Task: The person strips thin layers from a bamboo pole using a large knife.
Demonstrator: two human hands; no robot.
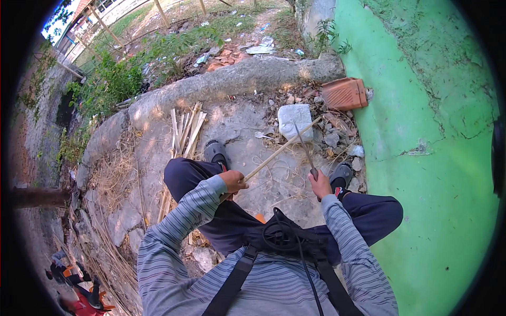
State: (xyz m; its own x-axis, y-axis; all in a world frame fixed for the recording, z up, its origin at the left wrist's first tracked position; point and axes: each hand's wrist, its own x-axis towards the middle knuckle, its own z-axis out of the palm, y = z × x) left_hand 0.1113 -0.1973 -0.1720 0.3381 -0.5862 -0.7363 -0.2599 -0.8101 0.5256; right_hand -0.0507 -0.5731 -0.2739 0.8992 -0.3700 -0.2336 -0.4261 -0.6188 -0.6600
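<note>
My left hand (233,181) is closed round the lower part of a bamboo strip (271,156), which slants up to the right across a white foam block (295,120). In my right hand (319,185) is the dark handle of a knife (305,149). Its long narrow blade points up and away, crossing the strip near the block. Whether blade and strip touch, I cannot tell. Beyond my left knee lies a bundle of split bamboo strips (185,129) on the concrete.
A low concrete kerb (237,76) curves along the far side. To the right stands a green wall (427,174), with a terracotta roof tile (342,95) and rubble at its foot. Thin shavings (116,176) litter the ground. Orange chairs and people show blurred at lower left.
</note>
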